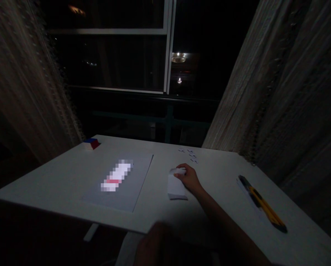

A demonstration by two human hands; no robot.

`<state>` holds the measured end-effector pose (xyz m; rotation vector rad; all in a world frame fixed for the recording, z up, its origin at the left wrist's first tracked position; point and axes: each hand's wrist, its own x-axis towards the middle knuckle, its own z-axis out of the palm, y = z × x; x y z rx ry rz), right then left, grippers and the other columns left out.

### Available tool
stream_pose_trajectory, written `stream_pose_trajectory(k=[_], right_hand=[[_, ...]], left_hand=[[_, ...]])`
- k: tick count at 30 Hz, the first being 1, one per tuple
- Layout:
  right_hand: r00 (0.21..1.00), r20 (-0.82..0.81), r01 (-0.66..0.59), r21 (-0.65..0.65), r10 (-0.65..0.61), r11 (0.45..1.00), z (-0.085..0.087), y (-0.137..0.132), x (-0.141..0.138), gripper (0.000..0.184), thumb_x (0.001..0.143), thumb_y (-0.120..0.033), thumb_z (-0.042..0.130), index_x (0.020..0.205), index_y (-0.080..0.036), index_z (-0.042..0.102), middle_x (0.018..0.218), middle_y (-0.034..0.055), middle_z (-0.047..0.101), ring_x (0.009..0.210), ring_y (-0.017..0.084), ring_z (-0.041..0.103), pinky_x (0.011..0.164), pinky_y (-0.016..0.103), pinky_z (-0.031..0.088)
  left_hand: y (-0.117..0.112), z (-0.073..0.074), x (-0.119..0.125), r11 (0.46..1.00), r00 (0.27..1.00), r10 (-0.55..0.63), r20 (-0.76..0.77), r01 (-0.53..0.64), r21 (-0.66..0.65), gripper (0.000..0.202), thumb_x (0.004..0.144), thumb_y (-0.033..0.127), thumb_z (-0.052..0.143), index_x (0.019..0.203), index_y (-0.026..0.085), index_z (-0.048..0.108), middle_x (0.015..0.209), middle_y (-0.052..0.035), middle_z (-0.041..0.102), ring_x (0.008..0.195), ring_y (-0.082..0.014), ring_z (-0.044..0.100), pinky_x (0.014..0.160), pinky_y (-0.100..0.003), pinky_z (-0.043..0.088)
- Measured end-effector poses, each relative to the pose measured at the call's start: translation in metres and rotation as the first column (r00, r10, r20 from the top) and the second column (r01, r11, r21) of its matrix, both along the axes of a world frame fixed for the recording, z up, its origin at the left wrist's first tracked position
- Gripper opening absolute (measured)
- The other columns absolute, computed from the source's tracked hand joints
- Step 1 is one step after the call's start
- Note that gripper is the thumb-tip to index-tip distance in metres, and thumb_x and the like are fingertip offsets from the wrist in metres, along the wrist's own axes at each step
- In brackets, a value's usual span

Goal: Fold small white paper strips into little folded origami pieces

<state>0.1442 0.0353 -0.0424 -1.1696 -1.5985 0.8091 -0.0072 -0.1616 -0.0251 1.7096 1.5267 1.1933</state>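
Note:
My right hand (188, 178) grips the upper part of a small folded white paper (176, 186) on the table, its thumb on top. The paper's lower end bends up a little off the surface. At the table's front edge, my left hand (154, 238) is dark and smeared, and its fingers do not show clearly. Several small pale pieces with dark marks (192, 155) lie just beyond my right hand. Left of the folded paper rests a large pale sheet (139, 192), bearing a bright pixelated patch (117, 175).
A yellow and black utility knife (262, 203) lies toward the right of the white table (57, 184). A blue, red and white block (91, 143) stands near the far left corner. Curtains (234, 81) hang on both sides of a dark window (112, 59).

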Motion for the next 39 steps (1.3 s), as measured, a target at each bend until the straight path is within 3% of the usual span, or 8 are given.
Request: stream_pose_trajectory(k=[3, 6, 11, 15, 18, 22, 30, 39], right_hand=[[0.998, -0.044, -0.054, 0.009, 0.055, 0.998, 0.005, -0.005, -0.001, 0.030, 0.057, -0.024, 0.066, 0.085, -0.017, 0.057, 0.065, -0.0016, 0.058, 0.055, 0.013, 0.052, 0.049, 0.023, 0.039], [0.990, -0.100, -0.098, -0.017, 0.096, 0.995, 0.009, -0.007, -0.002, 0.033, 0.056, -0.023, 0.067, 0.086, -0.017, 0.056, 0.063, -0.0017, 0.059, 0.055, 0.014, 0.054, 0.050, 0.023, 0.040], [0.934, -0.343, -0.177, -0.196, 0.101, 0.965, 0.003, -0.002, -0.001, 0.054, 0.050, -0.029, 0.074, 0.098, -0.018, 0.052, 0.065, 0.0005, 0.065, 0.057, 0.017, 0.060, 0.053, 0.027, 0.044], [0.938, -0.342, -0.155, -0.248, 0.063, 0.956, 0.000, 0.001, 0.001, 0.038, 0.047, -0.034, 0.077, 0.074, -0.013, 0.061, 0.059, 0.0028, 0.064, 0.052, 0.016, 0.058, 0.054, 0.027, 0.042], [0.929, -0.366, -0.155, -0.239, 0.059, 0.959, 0.002, -0.001, 0.001, 0.033, 0.047, -0.036, 0.077, 0.063, -0.013, 0.060, 0.058, 0.0028, 0.064, 0.051, 0.014, 0.056, 0.053, 0.026, 0.040], [0.911, -0.412, -0.127, -0.246, 0.015, 0.961, 0.006, -0.007, 0.000, 0.033, 0.045, -0.035, 0.078, 0.063, -0.014, 0.059, 0.053, -0.0002, 0.061, 0.047, 0.012, 0.053, 0.048, 0.024, 0.037], [0.870, -0.477, -0.272, -0.259, 0.122, 0.927, 0.004, -0.009, 0.001, 0.037, 0.053, -0.036, 0.075, 0.078, -0.012, 0.063, 0.067, 0.0037, 0.066, 0.055, 0.014, 0.058, 0.051, 0.024, 0.041], [0.830, -0.555, -0.131, -0.282, -0.051, 0.950, 0.006, -0.008, 0.000, 0.049, 0.052, -0.031, 0.074, 0.096, -0.016, 0.060, 0.061, 0.0004, 0.064, 0.052, 0.015, 0.056, 0.050, 0.025, 0.041]], left_hand=[[0.076, 0.010, 0.007, 0.977, 0.991, 0.124, -0.053, -0.113, 0.181, 0.045, 0.072, 0.041, 0.057, 0.111, 0.018, 0.054, 0.115, -0.0124, 0.055, 0.104, -0.0256, 0.050, 0.082, -0.036, 0.042], [0.144, 0.013, 0.003, 0.996, 0.995, 0.043, -0.095, -0.034, 0.087, 0.041, 0.071, 0.042, 0.058, 0.103, 0.016, 0.061, 0.092, -0.0107, 0.065, 0.082, -0.0222, 0.059, 0.069, -0.030, 0.042], [0.199, 0.008, -0.016, 0.997, 0.999, -0.039, -0.007, 0.040, 0.061, 0.026, 0.071, 0.038, 0.057, 0.069, 0.014, 0.066, 0.063, -0.0040, 0.062, 0.061, -0.0151, 0.055, 0.054, -0.023, 0.036], [0.209, 0.008, -0.026, 0.995, 0.966, -0.068, 0.249, 0.048, 0.087, 0.033, 0.068, 0.043, 0.059, 0.054, 0.013, 0.058, 0.045, 0.0025, 0.047, 0.046, -0.0093, 0.042, 0.046, -0.021, 0.030], [0.206, 0.009, -0.027, 0.994, 0.924, -0.098, 0.369, 0.077, 0.073, 0.033, 0.067, 0.044, 0.061, 0.057, 0.013, 0.058, 0.046, 0.0028, 0.048, 0.045, -0.0084, 0.042, 0.045, -0.020, 0.031], [0.198, 0.006, -0.023, 0.975, 0.876, -0.193, 0.442, 0.223, -0.016, 0.033, 0.060, 0.039, 0.069, 0.076, 0.011, 0.063, 0.058, -0.0005, 0.058, 0.048, -0.0092, 0.047, 0.045, -0.020, 0.035], [0.191, 0.006, -0.022, 0.927, 0.851, -0.320, 0.416, 0.372, -0.048, 0.040, 0.070, 0.048, 0.058, 0.058, 0.010, 0.058, 0.046, 0.0007, 0.050, 0.043, -0.0081, 0.046, 0.042, -0.019, 0.035], [0.186, 0.008, -0.021, 0.874, 0.785, -0.348, 0.513, 0.469, -0.125, 0.056, 0.061, 0.032, 0.070, 0.108, 0.007, 0.054, 0.058, -0.0040, 0.062, 0.045, -0.0117, 0.054, 0.045, -0.023, 0.043]])
